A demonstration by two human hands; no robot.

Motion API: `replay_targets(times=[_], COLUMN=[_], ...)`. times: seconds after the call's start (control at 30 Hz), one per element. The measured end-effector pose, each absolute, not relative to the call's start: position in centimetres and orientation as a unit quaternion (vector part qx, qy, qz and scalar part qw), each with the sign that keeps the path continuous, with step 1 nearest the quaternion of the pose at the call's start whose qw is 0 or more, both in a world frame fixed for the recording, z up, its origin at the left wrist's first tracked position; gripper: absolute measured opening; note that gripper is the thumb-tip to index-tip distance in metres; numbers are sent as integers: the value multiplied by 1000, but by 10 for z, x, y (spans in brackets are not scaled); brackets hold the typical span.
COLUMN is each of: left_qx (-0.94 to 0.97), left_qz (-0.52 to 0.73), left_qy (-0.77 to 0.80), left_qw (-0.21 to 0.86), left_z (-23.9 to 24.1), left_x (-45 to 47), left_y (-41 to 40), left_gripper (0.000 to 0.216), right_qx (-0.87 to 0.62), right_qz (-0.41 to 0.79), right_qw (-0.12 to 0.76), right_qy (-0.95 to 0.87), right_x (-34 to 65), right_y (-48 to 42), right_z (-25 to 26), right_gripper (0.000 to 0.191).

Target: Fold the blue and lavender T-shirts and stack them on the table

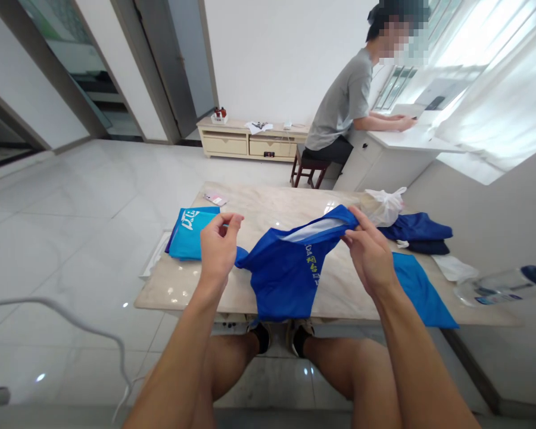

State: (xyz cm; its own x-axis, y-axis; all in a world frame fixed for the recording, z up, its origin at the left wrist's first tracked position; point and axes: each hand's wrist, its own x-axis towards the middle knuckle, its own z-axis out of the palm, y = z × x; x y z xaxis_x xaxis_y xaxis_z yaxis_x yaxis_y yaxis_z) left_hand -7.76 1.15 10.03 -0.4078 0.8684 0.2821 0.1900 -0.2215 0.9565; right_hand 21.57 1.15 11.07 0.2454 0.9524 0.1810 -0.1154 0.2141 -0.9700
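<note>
A royal blue shirt with white and yellow print hangs bunched over the table, its pale inside showing along the open upper edge. At the upper right corner of the cloth, my right hand is closed, pinching the edge between thumb and fingers. My left hand is raised at the shirt's left side, fingers curled and thumb against them, with nothing visible in the pinch. Just behind that hand lies a folded light blue garment with white lettering, on top of a darker one.
The marble-patterned table also carries a light blue cloth, dark blue clothes, a white plastic bag and a clear bottle. A pink packet lies at the back left. Beyond, a person sits on a stool.
</note>
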Motion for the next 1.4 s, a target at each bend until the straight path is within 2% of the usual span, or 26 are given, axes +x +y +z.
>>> replay_targets(times=[0.13,0.3,0.37,0.47,0.5,0.57,0.73,0.83,0.93,1.03,1.1,1.17,1.3,1.4], left_qx=[553,649,675,696,699,702,707,665,647,651,635,615,563,517], left_qz=[525,411,365,328,326,329,369,466,536,515,455,417,514,587], left_qy=[554,532,544,553,553,547,475,466,419,360,347,366,434,456], left_qw=[335,356,341,319,314,315,372,351,345,426,519,560,479,424], left_z=[74,46,42,39,39,37,40,53,72,82,82,79,79,84], left_x=[-45,11,21,24,24,21,14,10,4,-1,-4,-7,-14,-24], left_y=[12,5,2,3,4,7,13,14,11,8,8,11,19,23], left_gripper=[30,59,48,8,5,10,6,24,43,58,57,49,39,33], right_qx=[-497,-495,-502,-512,-513,-513,-509,-484,-445,-409,-402,-407,-434,-459], right_qz=[436,431,441,444,443,436,417,440,486,522,518,496,461,463], right_qw=[567,553,551,561,565,576,591,574,526,485,484,498,497,395], right_qy=[-492,-514,-500,-476,-471,-463,-467,-493,-538,-571,-580,-583,-593,-647], right_x=[203,193,193,196,198,200,205,204,200,198,199,199,191,181], right_y=[12,13,15,19,21,23,18,10,2,-3,-2,2,14,20], right_z=[104,99,97,92,91,90,99,110,119,122,120,115,96,74], right_gripper=[62,61,65,68,68,66,68,70,61,55,53,52,61,65])
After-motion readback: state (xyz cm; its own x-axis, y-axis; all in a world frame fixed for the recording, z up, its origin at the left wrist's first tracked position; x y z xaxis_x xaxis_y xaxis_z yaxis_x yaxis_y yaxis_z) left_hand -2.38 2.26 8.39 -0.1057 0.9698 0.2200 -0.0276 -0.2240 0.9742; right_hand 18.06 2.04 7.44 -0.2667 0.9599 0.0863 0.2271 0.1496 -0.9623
